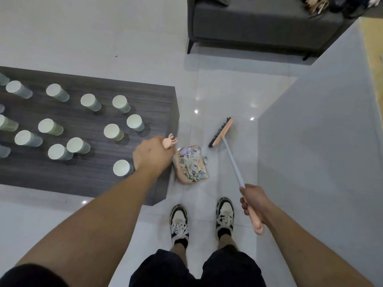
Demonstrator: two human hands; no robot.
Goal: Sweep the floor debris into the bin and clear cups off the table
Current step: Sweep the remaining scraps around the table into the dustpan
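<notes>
Fists clenched: left hand (153, 155) on peach dustpan (191, 164), right hand (253, 200) on slim broom (222, 139).

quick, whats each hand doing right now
Left hand: closed on the dustpan handle.
Right hand: closed on the broom handle.

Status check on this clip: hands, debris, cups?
Left hand grips dustpan handle; right hand grips broom. Debris loaded in dustpan. Cups still on table.

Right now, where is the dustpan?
In the head view the dustpan, full of debris, sits on the floor by the table's right end, under the left hand and left of the broom.
</notes>
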